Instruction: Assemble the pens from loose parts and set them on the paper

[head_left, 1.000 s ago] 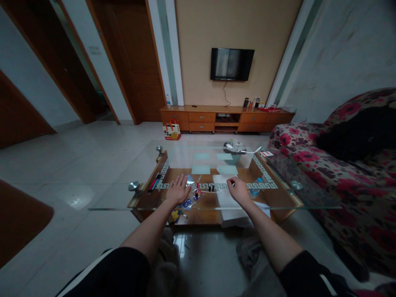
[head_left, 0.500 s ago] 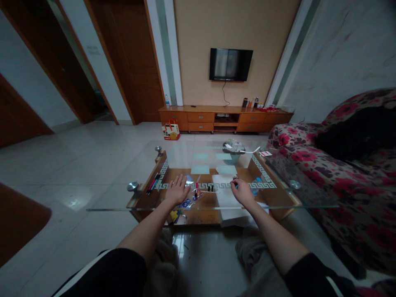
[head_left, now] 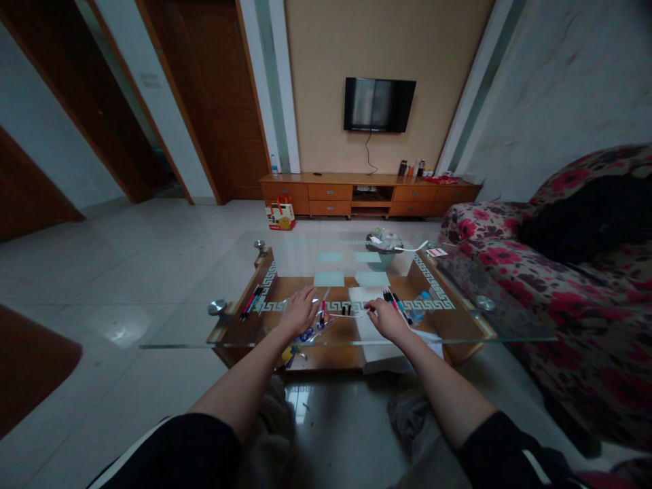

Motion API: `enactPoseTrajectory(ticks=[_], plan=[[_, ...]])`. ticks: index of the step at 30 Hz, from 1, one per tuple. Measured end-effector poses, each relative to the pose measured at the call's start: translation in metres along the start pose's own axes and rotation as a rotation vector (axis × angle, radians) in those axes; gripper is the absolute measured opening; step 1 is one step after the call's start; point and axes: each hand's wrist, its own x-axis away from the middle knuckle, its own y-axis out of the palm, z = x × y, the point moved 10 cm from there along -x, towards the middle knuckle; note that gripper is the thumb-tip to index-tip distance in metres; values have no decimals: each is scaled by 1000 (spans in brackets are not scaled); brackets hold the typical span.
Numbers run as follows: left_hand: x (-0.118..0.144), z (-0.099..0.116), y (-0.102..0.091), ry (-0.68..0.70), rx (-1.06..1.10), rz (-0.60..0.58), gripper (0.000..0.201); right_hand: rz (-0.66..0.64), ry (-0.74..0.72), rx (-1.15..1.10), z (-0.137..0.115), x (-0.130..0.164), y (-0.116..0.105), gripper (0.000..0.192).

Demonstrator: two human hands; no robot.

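My left hand (head_left: 300,312) lies palm down over the glass table, fingers stretched out and nothing in them. Next to its fingertips are a pink-and-black pen (head_left: 322,311) and a clear plastic wrapper (head_left: 316,331). Two short black pieces (head_left: 346,310), too small to name, stand between my hands near a thin white stick (head_left: 342,315). My right hand (head_left: 387,319) hovers with loosely bent fingers apart, holding nothing I can see. Just beyond it lies a group of pens (head_left: 400,304) with dark tips. Another group of pens (head_left: 250,303) rests at the left.
The glass tabletop (head_left: 178,326) overhangs a wooden base with metal knobs. White paper (head_left: 374,346) shows on the shelf below, and a blue-capped bottle (head_left: 420,305) is at the right. A dark basket with plastic (head_left: 384,242) stands at the far edge. A flowered sofa (head_left: 575,299) borders the right.
My right hand has moved left, away from the pens on the right, which now show in full, and its fingers have loosened. My left hand has shifted slightly right.
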Motion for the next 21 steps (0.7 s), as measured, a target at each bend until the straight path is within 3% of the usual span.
enactPoseTrajectory(ticks=[6, 21], plan=[[3, 41, 8, 234, 126, -112, 41, -43, 4, 30, 8, 5, 3, 21], [0, 41, 3, 167, 106, -121, 40, -105, 23, 95, -13, 4, 2, 18]])
